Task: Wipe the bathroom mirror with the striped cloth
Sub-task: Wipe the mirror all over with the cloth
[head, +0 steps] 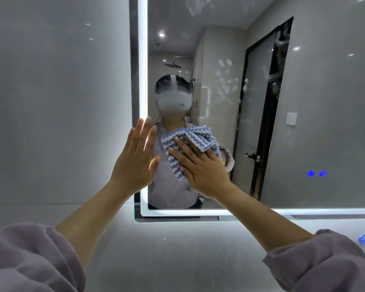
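Observation:
The bathroom mirror point(314, 106) hangs on the wall ahead, framed by a glowing white light strip. My right hand point(200, 165) lies flat on the blue-and-white striped cloth point(195, 137), pressing it against the glass near the mirror's lower left part. The cloth is bunched, with a fold sticking out above my fingers. My left hand point(135, 157) is held up flat with fingers together, over the mirror's lit left edge, holding nothing. Smears and handprints show on the glass higher up and to the right.
Grey glossy wall tiles point(57, 102) run left of and below the mirror. Two blue lit touch buttons point(317, 173) sit on the glass at the lower right, and another blue light point(364, 238) glows below the mirror. A dark-framed door shows in the reflection.

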The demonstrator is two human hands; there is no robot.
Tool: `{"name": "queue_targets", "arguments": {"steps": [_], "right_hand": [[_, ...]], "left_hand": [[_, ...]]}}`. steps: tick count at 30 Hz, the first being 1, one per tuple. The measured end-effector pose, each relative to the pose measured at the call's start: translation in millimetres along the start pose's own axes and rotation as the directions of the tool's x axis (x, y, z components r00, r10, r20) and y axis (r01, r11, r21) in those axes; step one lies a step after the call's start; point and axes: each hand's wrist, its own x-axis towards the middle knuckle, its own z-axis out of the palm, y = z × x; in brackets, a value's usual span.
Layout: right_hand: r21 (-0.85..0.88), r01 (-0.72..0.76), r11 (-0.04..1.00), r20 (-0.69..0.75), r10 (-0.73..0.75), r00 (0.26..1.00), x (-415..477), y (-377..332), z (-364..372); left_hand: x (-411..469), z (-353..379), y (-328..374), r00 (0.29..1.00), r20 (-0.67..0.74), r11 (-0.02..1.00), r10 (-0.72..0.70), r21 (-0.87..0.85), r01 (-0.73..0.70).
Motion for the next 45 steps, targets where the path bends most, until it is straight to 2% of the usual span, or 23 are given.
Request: {"name": "queue_targets", "arguments": {"steps": [3, 10, 16, 21, 29, 41, 45], "right_hand": [[0.005, 0.006, 1.0, -0.014, -0.006, 1.0, 11, 6, -7], [-0.054, -0.086, 0.995, 0.03, 0.088, 0.996, 72, 21, -35], [-0.089, -0.128, 0.988, -0.023, 0.126, 0.992, 128, 37, -59], [-0.067, -0.241, 0.968, -0.116, 0.233, 0.966, 157, 43, -72], [-0.024, -0.242, 0.97, -0.107, 0.239, 0.965, 147, 36, -64], [0.012, -0.156, 0.988, -0.045, 0.156, 0.987, 68, 1, -25], [-0.042, -0.134, 0.99, 0.013, 0.135, 0.991, 65, 5, -28]], "left_hand": [[0, 1, 0, 1.0, 0.006, 1.0, 0.001, -0.002, -0.001], [-1, -2, 0, 1.0, 0.014, 1.0, 0.002, 0.005, -0.002], [0, -5, 2, 0.999, 0.037, 1.0, -0.009, 0.004, 0.009], [-1, -6, 2, 0.998, 0.054, 1.0, -0.018, 0.021, 0.017], [-1, -4, 2, 0.998, 0.054, 1.0, -0.017, 0.022, 0.015], [-1, -5, 3, 0.999, 0.034, 1.0, -0.01, 0.007, 0.01], [-1, -6, 3, 0.999, 0.039, 1.0, -0.007, 0.026, 0.006]]}}
